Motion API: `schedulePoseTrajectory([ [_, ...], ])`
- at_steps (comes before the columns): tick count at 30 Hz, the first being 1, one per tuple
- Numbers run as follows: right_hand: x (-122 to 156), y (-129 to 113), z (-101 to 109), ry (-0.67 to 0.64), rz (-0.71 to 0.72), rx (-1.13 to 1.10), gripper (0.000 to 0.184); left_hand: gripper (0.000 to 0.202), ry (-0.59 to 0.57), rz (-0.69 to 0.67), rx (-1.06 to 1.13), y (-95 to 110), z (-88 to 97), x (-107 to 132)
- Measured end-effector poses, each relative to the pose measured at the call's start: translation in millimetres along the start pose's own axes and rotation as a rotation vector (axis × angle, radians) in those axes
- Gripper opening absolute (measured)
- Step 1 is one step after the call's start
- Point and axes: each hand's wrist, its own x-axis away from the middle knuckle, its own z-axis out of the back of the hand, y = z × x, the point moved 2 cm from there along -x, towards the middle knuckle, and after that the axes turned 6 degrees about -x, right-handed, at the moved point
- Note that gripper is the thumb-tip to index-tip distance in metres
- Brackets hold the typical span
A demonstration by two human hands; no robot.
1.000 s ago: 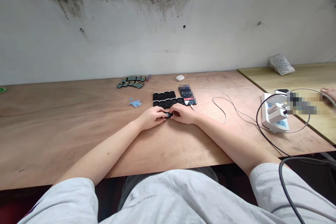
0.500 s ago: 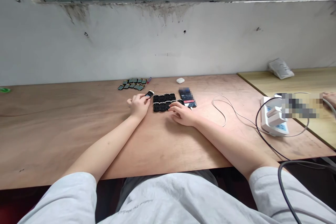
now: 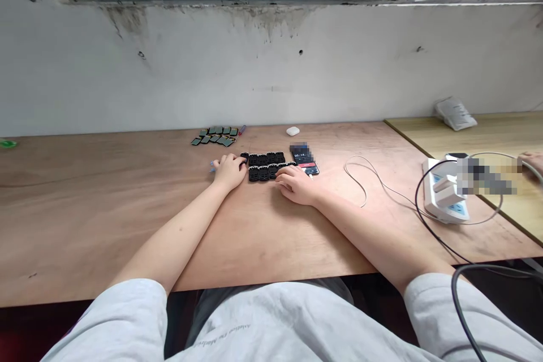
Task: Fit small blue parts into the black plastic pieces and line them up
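The left hand (image 3: pixel 230 173) grips a black piece (image 3: pixel 244 155) at its front, apparently so it lines up with the black rows (image 3: pixel 263 173) rightward, while the right hand (image 3: pixel 296 185), whose grasp I cannot tell, curls beside them, perhaps for steadying.

Black parts (image 3: pixel 263 173) — tan, grained tabletop (image 3: pixel 85 209)

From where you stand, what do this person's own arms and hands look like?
The left hand and right hand are bare, with no gloves, watch or bracelet showing. The left sleeve and right sleeve are short, loose and whitish-grey.
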Motion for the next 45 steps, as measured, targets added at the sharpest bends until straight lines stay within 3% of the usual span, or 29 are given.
schedulePoseTrajectory([
  [6, -0.5, 2.0, 3.1, 0.044, -0.369, 0.308, 0.037, 0.038, -0.012, -0.103, 0.025, 0.3, -3.4, -0.1],
  [11, 0.7, 6.8, 1.0, 0.033, -0.472, 0.371, 0.039, 0.041, -0.035, -0.161, 0.062, 0.3, -3.9, 0.0],
  [19, 2.7, 10.4, -3.6, 0.047, -0.488, 0.339, 0.042, 0.047, -0.058, -0.256, 0.133, -1.7, -7.6, -1.8],
  [24, 2.6, 9.1, -1.5, 0.031, -0.487, 0.357, 0.044, 0.054, -0.048, -0.230, 0.132, -7.7, -4.6, 0.3],
  [28, 2.4, 7.1, -0.2, -0.006, -0.486, 0.392, 0.044, 0.046, 0.055, -0.073, 0.043, -36.1, 3.2, 6.2],
  [32, 2.3, 4.0, 1.0, -0.012, -0.451, 0.402, 0.043, 0.036, 0.044, -0.077, 0.026, -67.9, 9.6, 14.1],
  [35, 2.1, 0.5, 2.4, -0.007, -0.416, 0.399, 0.044, 0.033, 0.023, -0.076, 0.044, -79.2, 12.8, 17.0],
  [45, -0.2, -17.3, 5.5, 0.027, -0.371, 0.388, 0.044, 0.027, 0.049, -0.119, 0.122, -75.5, 18.1, 21.3],
])
